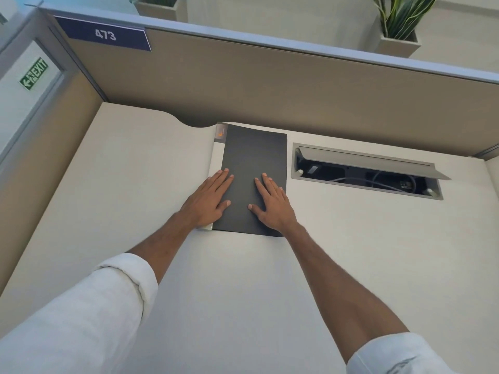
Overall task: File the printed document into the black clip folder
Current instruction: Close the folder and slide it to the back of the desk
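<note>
The black clip folder [253,157] lies closed and flat on the white desk [135,184], near the back partition. A strip of white printed document [216,157] sticks out along the folder's left edge, with a small orange mark at its top. My left hand [209,199] rests flat, palm down, on the folder's left edge and partly on the paper. On the folder's lower right part lies my right hand [272,205], also flat with fingers spread. Neither hand grips anything.
An open cable hatch [367,171] with wires inside sits in the desk just right of the folder. Beige cubicle partitions [270,85] wall the desk at the back and left. Potted plants [399,25] stand beyond the partition.
</note>
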{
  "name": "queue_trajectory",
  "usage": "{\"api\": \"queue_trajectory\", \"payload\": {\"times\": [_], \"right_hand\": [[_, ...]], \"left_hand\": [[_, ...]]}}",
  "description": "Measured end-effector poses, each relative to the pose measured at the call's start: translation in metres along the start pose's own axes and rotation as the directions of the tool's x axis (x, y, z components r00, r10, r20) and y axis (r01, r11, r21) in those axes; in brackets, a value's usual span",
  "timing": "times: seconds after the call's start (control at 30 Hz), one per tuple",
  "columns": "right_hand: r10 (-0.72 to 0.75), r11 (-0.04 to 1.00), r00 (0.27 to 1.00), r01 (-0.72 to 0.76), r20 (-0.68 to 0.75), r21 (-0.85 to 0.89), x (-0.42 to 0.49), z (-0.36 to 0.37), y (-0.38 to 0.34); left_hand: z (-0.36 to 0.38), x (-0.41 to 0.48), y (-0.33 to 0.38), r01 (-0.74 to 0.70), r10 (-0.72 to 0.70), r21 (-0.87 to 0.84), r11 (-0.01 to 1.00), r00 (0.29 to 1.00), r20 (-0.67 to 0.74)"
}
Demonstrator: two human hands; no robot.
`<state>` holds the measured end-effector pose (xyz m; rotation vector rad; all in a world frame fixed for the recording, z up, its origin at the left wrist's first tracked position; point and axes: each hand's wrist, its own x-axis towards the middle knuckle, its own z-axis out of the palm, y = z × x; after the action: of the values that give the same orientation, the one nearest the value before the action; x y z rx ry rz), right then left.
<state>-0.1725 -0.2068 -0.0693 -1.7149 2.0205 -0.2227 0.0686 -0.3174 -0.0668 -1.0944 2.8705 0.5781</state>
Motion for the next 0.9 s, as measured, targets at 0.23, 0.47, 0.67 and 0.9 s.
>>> {"api": "queue_trajectory", "payload": {"times": [0.23, 0.47, 0.67, 0.9], "right_hand": [[0.012, 1.0, 1.0, -0.012, 0.009, 0.001, 0.018, -0.007, 0.005], [0.019, 1.0, 1.0, -0.019, 0.009, -0.002, 0.023, -0.01, 0.004], [0.018, 1.0, 1.0, -0.018, 0.006, -0.013, 0.023, -0.01, 0.002], [0.029, 0.999, 0.999, -0.029, -0.026, -0.019, 0.017, -0.012, -0.002]], "left_hand": [[-0.007, 0.018, -0.006, -0.003, 0.003, 0.006, 1.0, 1.0, 0.02], [-0.01, 0.025, -0.008, 0.004, -0.005, 0.028, 1.0, 0.999, 0.041], [-0.011, 0.025, -0.005, 0.005, -0.007, 0.034, 0.999, 0.999, 0.045], [-0.021, 0.025, 0.001, 0.02, -0.023, 0.043, 0.999, 0.997, 0.07]]}}
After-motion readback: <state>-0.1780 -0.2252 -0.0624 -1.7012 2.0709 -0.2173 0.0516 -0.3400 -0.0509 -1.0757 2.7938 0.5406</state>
